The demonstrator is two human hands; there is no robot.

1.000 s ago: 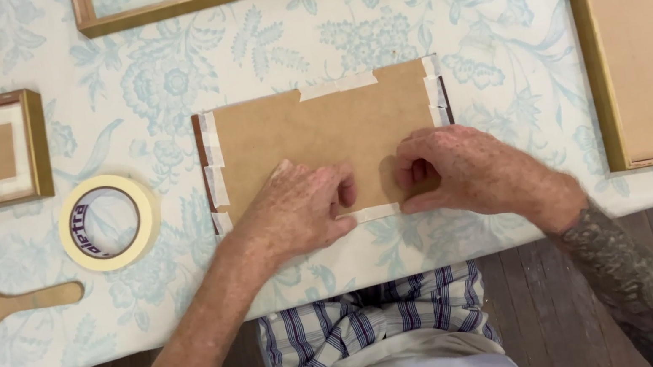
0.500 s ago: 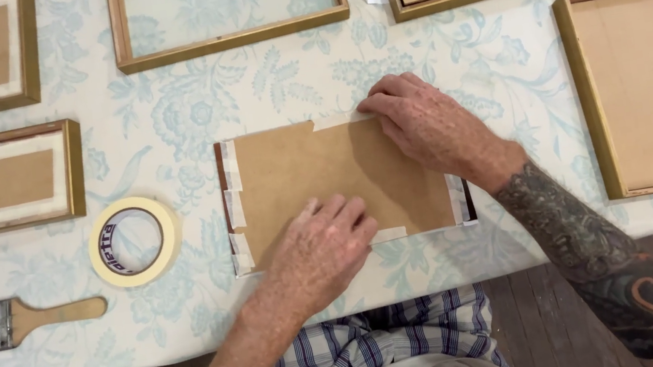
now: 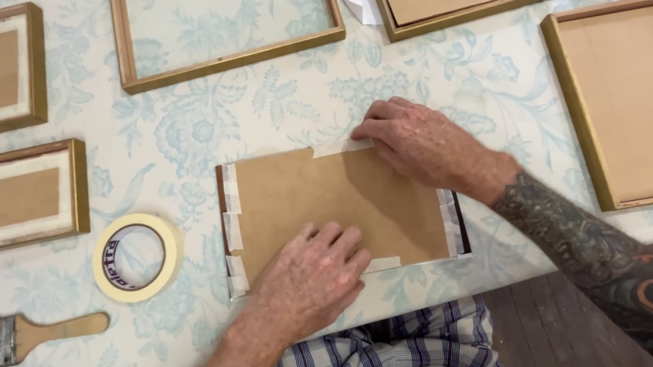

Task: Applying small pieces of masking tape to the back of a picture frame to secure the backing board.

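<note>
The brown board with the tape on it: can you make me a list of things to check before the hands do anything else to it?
1. Backing board lies flat on the tablecloth: ok.
2. Left hand presses down on the board's near edge: ok.
3. Right hand has fingertips on the top tape strip: ok.
4. Top strip stuck down all along: cannot tell, the hand covers part of it.
5. Tape pieces on the left edge look wrinkled and uneven: not ok.
6. Masking tape roll lies close by on the left, beside the paintbrush: ok.
</note>
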